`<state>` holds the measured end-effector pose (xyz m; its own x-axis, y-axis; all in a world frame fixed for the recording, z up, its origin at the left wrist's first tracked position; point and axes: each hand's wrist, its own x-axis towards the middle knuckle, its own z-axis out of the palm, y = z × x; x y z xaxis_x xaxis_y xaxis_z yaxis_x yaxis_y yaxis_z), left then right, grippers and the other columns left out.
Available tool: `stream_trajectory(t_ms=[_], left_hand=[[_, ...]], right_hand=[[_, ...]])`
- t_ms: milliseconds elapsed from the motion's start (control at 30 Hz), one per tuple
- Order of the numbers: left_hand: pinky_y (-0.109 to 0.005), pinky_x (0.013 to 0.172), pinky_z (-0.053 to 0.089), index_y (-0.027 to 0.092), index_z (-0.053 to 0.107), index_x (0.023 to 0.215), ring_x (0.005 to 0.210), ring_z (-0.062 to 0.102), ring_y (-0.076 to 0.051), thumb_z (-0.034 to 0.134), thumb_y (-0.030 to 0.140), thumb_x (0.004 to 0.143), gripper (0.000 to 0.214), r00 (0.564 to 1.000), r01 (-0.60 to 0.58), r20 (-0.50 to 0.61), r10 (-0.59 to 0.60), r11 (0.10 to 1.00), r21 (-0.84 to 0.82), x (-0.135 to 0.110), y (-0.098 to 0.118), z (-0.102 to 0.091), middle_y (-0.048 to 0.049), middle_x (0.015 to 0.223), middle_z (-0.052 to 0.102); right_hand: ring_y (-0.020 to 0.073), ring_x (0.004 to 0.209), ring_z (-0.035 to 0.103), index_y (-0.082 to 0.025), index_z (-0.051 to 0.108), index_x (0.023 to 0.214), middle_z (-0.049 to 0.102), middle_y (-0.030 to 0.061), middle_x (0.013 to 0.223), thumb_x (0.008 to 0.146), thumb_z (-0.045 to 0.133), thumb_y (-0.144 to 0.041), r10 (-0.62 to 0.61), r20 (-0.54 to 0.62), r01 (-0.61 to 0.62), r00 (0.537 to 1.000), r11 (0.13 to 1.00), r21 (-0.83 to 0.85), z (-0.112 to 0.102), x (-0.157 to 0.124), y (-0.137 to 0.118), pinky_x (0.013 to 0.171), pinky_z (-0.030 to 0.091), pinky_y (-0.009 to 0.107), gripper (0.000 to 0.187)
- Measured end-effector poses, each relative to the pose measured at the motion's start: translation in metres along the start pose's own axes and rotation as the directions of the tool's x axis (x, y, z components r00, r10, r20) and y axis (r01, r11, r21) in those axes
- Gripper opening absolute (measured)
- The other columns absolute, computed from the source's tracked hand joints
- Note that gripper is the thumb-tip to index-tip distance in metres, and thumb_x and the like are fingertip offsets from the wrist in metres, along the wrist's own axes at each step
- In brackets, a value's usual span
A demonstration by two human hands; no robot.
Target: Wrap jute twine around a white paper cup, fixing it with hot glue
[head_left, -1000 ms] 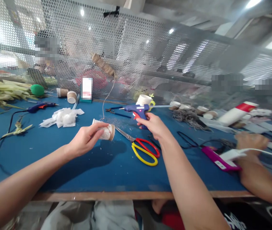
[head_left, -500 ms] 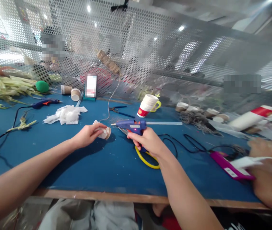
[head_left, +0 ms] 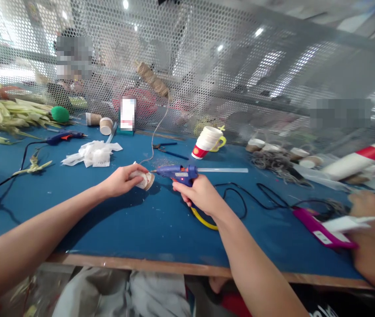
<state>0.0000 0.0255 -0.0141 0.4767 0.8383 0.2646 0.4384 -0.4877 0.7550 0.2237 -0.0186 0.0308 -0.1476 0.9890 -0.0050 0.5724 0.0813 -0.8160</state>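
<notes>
Left hand [head_left: 121, 181] is curled around a small white paper cup with a brown bottom [head_left: 145, 179], holding it on its side just above the blue surface [head_left: 134, 229], roughly mid-surface, bottom facing right. Right hand [head_left: 200, 193] is wrapped around the grip of a blue hot-glue gun with a clear glue stick out the back [head_left: 182, 173]; nozzle tip touches or nearly touches the cup's bottom edge. A thin twine strand [head_left: 159, 127] runs from the cup up to a brown twine spool [head_left: 152, 79] on the perforated metal screen [head_left: 240, 66] along the far edge. Yellow-handled scissors [head_left: 203, 220] lie partly hidden under the right hand. Black cord [head_left: 256, 193] loops right. Another person's hand [head_left: 370, 204] rests near the right edge beside a magenta flat tool [head_left: 313, 224]. White fabric scraps [head_left: 93, 154] lie left of centre; a white-and-red paper cup stack [head_left: 205, 141] lies towards the far edge.
</notes>
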Motion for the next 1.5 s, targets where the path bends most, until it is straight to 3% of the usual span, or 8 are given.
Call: stream_trajectory(t_ms=[333, 733, 1500], left_hand=[[-0.027, 0.066, 0.043, 0.014, 0.054, 0.103, 0.070, 0.054, -0.014, 0.039, 0.033, 0.083, 0.031, 0.998, 0.054, -0.025, -0.055, 0.998, -0.040, 0.002, -0.004, 0.001, -0.0047, 0.084, 0.062], [-0.025, 0.064, 0.042, 0.014, 0.054, 0.102, 0.070, 0.053, -0.014, 0.039, 0.032, 0.083, 0.031, 0.999, 0.027, -0.039, -0.027, 1.000, -0.014, 0.002, -0.003, 0.003, -0.0042, 0.081, 0.062], [-0.026, 0.064, 0.044, 0.015, 0.055, 0.102, 0.068, 0.055, -0.014, 0.039, 0.034, 0.083, 0.031, 0.998, 0.041, -0.057, -0.040, 0.999, 0.015, 0.002, -0.005, 0.005, -0.0037, 0.081, 0.064]], right_hand=[[0.0068, 0.032, 0.040, -0.015, 0.051, 0.064, 0.044, -0.0060, 0.038, 0.073, 0.052, -0.029, -0.001, 0.023, 0.002, 1.000, 0.999, -0.049, 0.001, -0.001, 0.002, 0.036, 0.037, 0.019, 0.016], [0.0087, 0.032, 0.043, -0.016, 0.051, 0.062, 0.046, -0.0046, 0.038, 0.073, 0.051, -0.031, -0.019, 0.003, 0.019, 1.000, 0.985, -0.173, 0.001, -0.007, -0.006, 0.038, 0.039, 0.021, 0.018], [0.0093, 0.031, 0.044, -0.018, 0.050, 0.055, 0.048, -0.0028, 0.036, 0.072, 0.052, -0.032, -0.015, 0.042, 0.023, 0.999, 0.976, -0.214, 0.002, -0.015, -0.009, 0.035, 0.038, 0.021, 0.023]])
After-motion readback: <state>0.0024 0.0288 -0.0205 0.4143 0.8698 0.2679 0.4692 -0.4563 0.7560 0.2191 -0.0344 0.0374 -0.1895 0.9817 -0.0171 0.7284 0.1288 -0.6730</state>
